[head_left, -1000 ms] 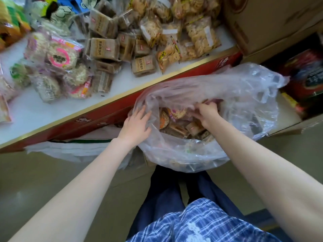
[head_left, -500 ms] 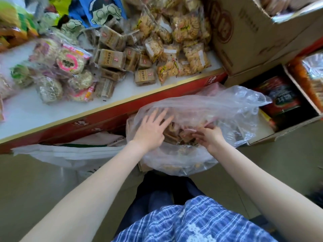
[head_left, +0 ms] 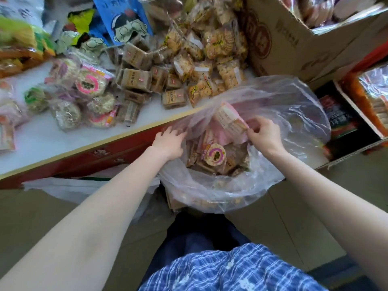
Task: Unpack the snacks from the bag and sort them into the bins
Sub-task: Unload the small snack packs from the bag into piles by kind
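Note:
A clear plastic bag (head_left: 289, 114) full of wrapped snacks stands open in front of my knees. My right hand (head_left: 263, 134) pinches a pink-and-tan wrapped snack packet (head_left: 230, 120) lifted above the bag's mouth. My left hand (head_left: 170, 141) holds the bag's left rim, its fingers pressed against the plastic. Inside the bag lies a round rice cake with a pink ring label (head_left: 215, 154) among brown packets.
A white counter (head_left: 42, 139) with a red front carries piles of sorted snacks: brown square packets (head_left: 134, 79), round rice cakes (head_left: 90, 85), cracker bags (head_left: 218, 45). A cardboard box (head_left: 294, 38) stands at the right, with a lower box of red packs (head_left: 340, 120).
My right hand has come up out of the bag with a snack packet. My left hand has shifted from the top of the bag to its left rim. The camera tilted up.

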